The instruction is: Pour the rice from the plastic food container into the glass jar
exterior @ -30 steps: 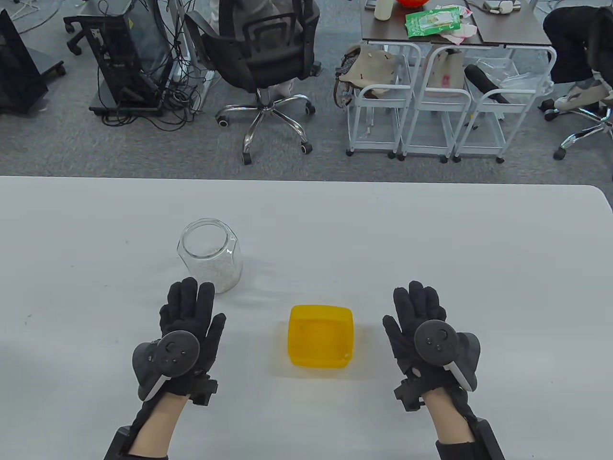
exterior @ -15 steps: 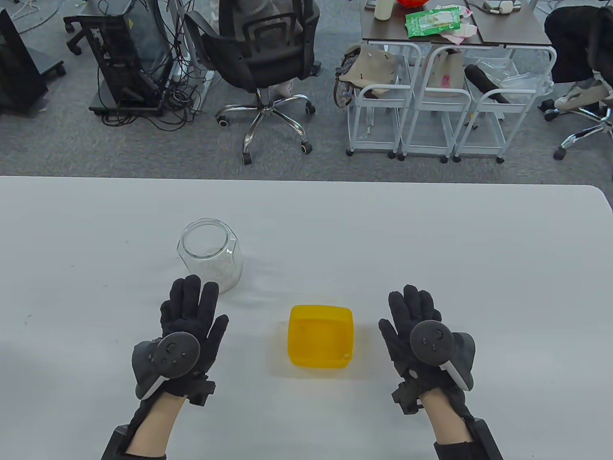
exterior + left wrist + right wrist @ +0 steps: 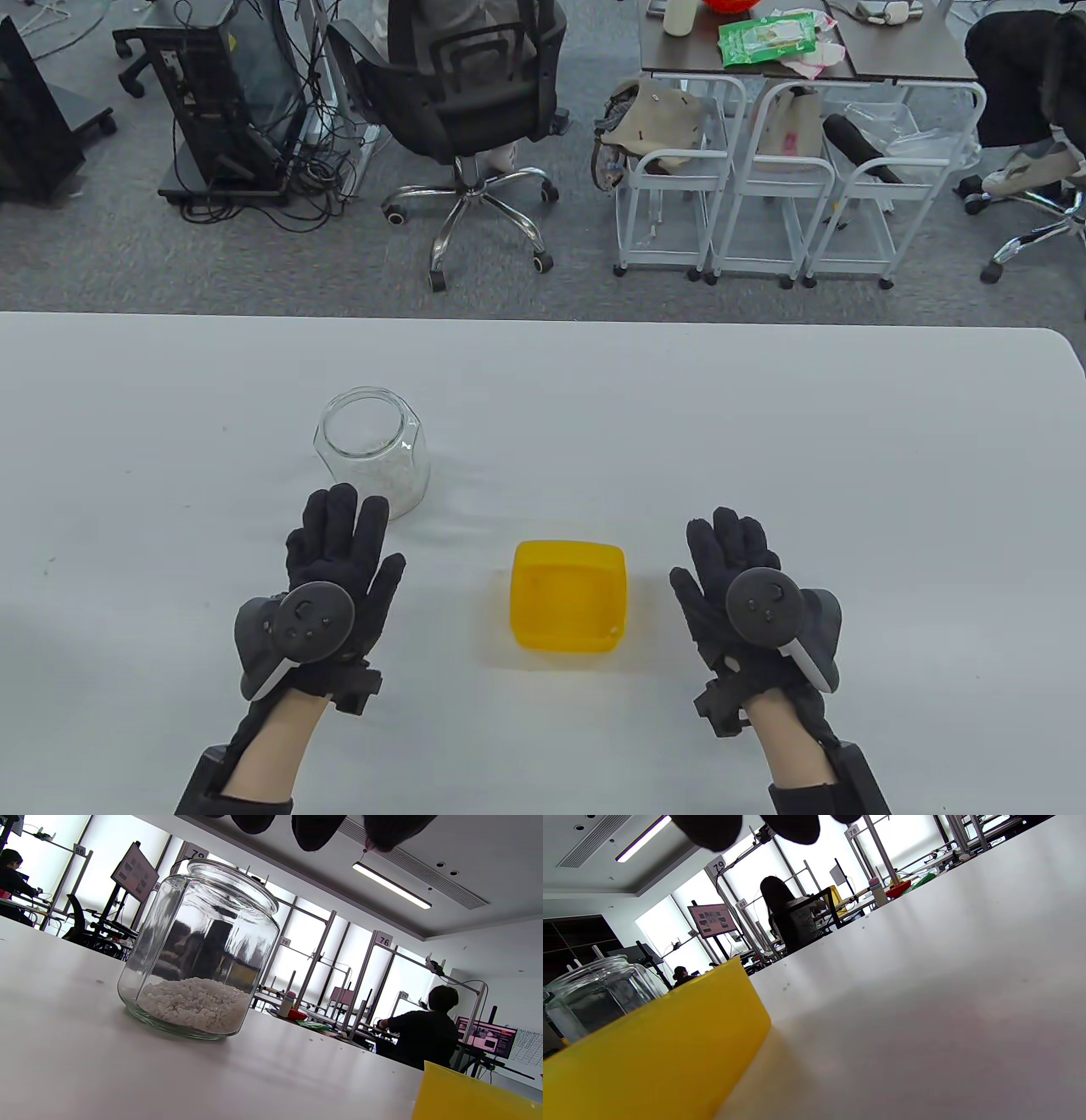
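Observation:
A yellow plastic container [image 3: 568, 607] stands upright on the white table [image 3: 764, 424] between my hands; it also shows in the right wrist view [image 3: 649, 1052] and at a corner of the left wrist view [image 3: 471, 1094]. A clear glass jar [image 3: 373, 454] with white rice [image 3: 195, 1007] in its bottom stands upright to the far left, also in the left wrist view [image 3: 199, 950]. My left hand [image 3: 339, 552] lies flat and open just in front of the jar, holding nothing. My right hand [image 3: 730, 552] lies flat and open to the right of the container, holding nothing.
The table's far edge [image 3: 543, 316] runs across the middle of the table view. Beyond it stand an office chair [image 3: 462, 102], white wire carts [image 3: 764, 187] and a computer stand [image 3: 221, 110].
My left hand has slid slightly forward toward the jar. My right hand has shifted slightly left and back. The jar and container have not moved.

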### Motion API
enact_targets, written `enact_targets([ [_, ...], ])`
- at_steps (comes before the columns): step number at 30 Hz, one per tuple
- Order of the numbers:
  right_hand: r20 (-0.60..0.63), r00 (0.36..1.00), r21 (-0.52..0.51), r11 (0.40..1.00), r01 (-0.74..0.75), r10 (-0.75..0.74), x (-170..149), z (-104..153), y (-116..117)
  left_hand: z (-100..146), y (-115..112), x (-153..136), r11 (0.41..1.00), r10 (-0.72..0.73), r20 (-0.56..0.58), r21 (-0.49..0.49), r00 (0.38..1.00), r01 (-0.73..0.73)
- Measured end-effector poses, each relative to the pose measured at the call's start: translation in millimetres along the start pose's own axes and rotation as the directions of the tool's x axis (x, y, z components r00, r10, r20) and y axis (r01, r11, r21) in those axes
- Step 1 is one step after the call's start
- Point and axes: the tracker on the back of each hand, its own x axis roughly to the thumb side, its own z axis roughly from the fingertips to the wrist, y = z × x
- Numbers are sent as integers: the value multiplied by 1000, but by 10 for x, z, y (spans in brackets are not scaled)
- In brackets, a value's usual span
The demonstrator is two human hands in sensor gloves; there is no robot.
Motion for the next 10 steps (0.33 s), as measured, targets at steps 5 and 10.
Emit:
enact_targets([
  [5,1,1000,-16,1000,27,-27,-4,6,-27,1,8,-7,1000,-4,-8,1,1000,4],
  [10,-5,999,-28,999,41,-41,-21,11,-69,-4,18,-31,1000,-1,-20,4,1000,1],
])
